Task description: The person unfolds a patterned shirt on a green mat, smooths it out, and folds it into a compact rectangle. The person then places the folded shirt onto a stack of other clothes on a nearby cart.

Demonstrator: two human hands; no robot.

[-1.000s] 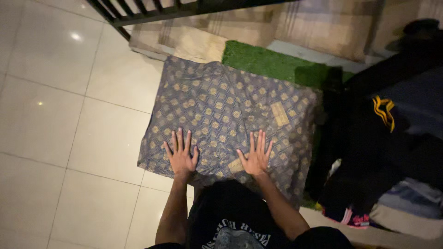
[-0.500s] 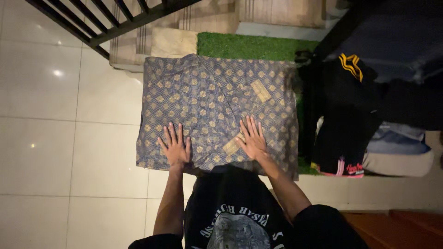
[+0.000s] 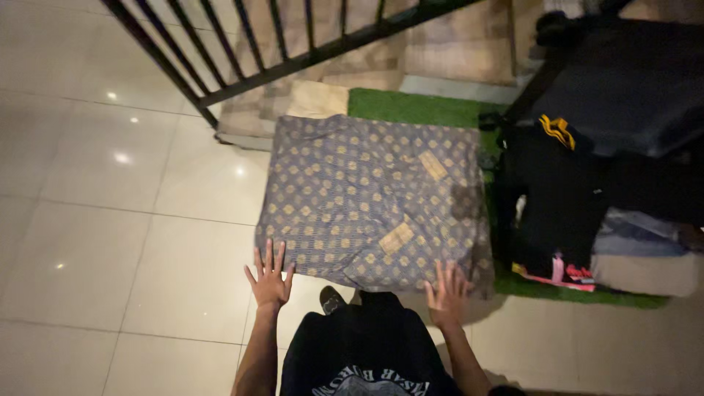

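Head view: both hands, left hand [image 3: 270,281] and right hand [image 3: 447,293], rest with fingers spread wide at the patterned cloth's [image 3: 367,198] near edge on the tiled floor [image 3: 110,242].

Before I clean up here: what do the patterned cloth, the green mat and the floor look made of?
Patterned cloth: thin woven fabric, matte; it creases and folds. Green mat: probably artificial grass, fuzzy surface. Floor: glazed tile, glossy; it mirrors lights and shows grout lines.

Folded cloth [image 3: 370,202] lying flat on the tiled floor [image 3: 110,220], its far edge overlapping the mat [image 3: 433,110]. Railing [image 3: 293,51] standing behind it. Pile of clothes [image 3: 565,205] sitting just to its right. Left hand [image 3: 269,279] and right hand [image 3: 447,293] resting at its near edge.
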